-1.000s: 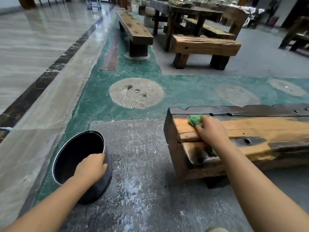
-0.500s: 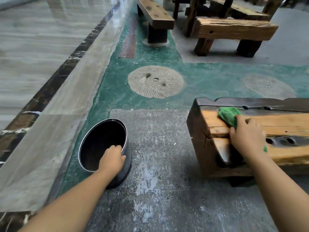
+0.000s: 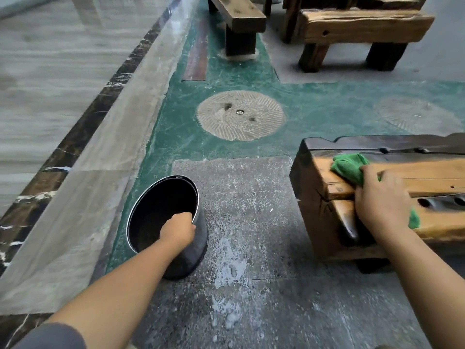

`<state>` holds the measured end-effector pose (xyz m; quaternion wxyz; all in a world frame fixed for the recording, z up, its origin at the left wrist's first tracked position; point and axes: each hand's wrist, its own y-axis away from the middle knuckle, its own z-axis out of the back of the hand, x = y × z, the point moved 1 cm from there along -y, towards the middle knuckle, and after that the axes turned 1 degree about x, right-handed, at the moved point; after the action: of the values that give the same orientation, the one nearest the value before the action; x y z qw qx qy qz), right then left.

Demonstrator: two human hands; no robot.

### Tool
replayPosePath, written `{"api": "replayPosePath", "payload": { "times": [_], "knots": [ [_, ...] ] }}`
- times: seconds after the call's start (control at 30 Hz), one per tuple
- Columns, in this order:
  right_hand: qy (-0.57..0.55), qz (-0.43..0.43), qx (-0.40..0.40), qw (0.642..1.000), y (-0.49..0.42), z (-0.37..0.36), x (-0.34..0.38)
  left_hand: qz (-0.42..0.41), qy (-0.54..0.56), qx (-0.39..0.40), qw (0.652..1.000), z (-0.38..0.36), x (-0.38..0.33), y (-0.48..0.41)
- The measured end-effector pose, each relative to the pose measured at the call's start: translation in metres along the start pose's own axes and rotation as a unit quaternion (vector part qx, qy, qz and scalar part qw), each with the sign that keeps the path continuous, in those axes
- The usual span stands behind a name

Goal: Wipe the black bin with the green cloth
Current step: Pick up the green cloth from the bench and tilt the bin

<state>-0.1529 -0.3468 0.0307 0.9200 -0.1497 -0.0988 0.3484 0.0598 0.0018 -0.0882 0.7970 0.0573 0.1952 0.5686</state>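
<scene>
A round black bin [image 3: 156, 210] with a thin pale rim stands on the grey stone floor, tilted a little toward me. My left hand [image 3: 179, 230] grips its near right rim, fingers curled over the edge into the bin. The green cloth [image 3: 351, 167] lies on the left end of a low wooden bench [image 3: 317, 197]. My right hand [image 3: 382, 200] presses down on the cloth and covers most of it; green shows past my fingers at the top and by my wrist.
A round grooved millstone [image 3: 240, 115] is set in the green floor strip beyond the bin, a second one [image 3: 415, 114] to its right. Two more wooden benches [image 3: 362, 28] stand farther back. Wet pale patches [image 3: 229, 285] mark the floor between my arms.
The view has shifted left and down, so bin and bench sit further right in frame. My left hand has moved from resting on the bin's rim to hooking its fingers inside. My right hand stays on the cloth.
</scene>
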Motion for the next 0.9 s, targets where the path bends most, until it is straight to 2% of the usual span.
{"api": "replayPosePath", "payload": {
  "times": [0.07,0.23,0.47,0.6,0.77,0.9],
  "knots": [
    [-0.006,0.004,-0.002,1.000,0.004,0.001,-0.001,0.006,0.011,-0.017,1.000,0.006,0.002,0.009],
    [-0.022,-0.004,-0.007,1.000,0.004,0.001,-0.003,0.001,0.145,-0.075,0.987,0.030,0.013,0.008],
    [-0.056,0.009,0.009,0.998,0.005,0.004,-0.002,0.003,0.268,-0.027,0.963,0.005,0.027,0.027],
    [-0.081,0.060,0.027,0.995,0.014,0.006,0.023,0.019,0.271,-0.033,0.962,0.001,0.022,0.030],
    [-0.140,0.160,0.032,0.977,0.035,0.003,0.079,-0.013,0.191,-0.050,0.980,0.001,0.022,0.034],
    [-0.224,0.188,0.086,0.952,0.063,-0.018,0.126,-0.020,0.252,-0.084,0.964,-0.011,0.016,0.041]
  ]
}}
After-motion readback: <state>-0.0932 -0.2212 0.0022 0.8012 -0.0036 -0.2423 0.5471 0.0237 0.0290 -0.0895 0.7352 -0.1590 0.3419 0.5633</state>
